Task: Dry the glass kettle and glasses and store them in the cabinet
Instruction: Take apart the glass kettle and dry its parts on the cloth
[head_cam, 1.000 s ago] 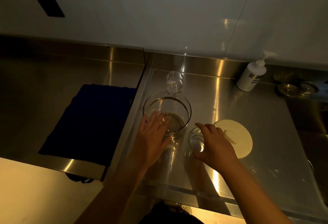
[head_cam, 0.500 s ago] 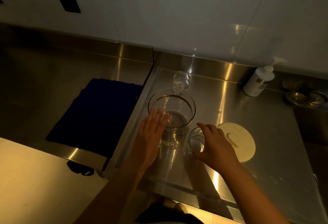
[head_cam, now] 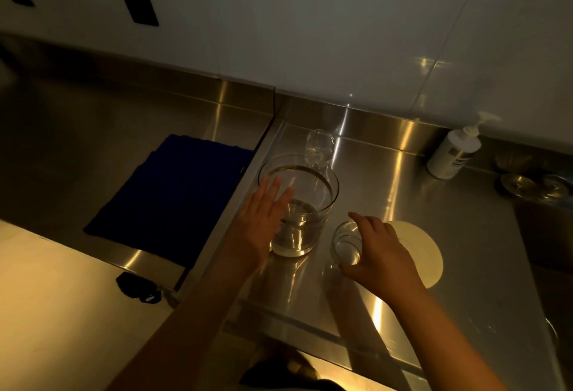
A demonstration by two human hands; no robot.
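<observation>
Glass kettle (head_cam: 298, 204) upright on the steel desk (head_cam: 403, 204), landmark for all else. Left hand (head_cam: 259, 226) flat against its near-left wall, fingers straight and together, no grip closed on it. Right hand (head_cam: 379, 252) just right of the kettle, fingers curled over the rim of a small glass (head_cam: 344, 243), pinching it from above. Second glass (head_cam: 319, 147) right behind the kettle, touching or nearly so; hard to tell.

Best handled, by the look of it: lift the small glass straight up, wrap the kettle low and firm, wet glass being slippery.

Blue cloth (head_cam: 169, 192) left of the kettle, across a raised seam. Pale round lid (head_cam: 420, 254) to the right, under the wrist. Soap bottle (head_cam: 454, 155) far right, by the wall. Rear glass easy to knock.
</observation>
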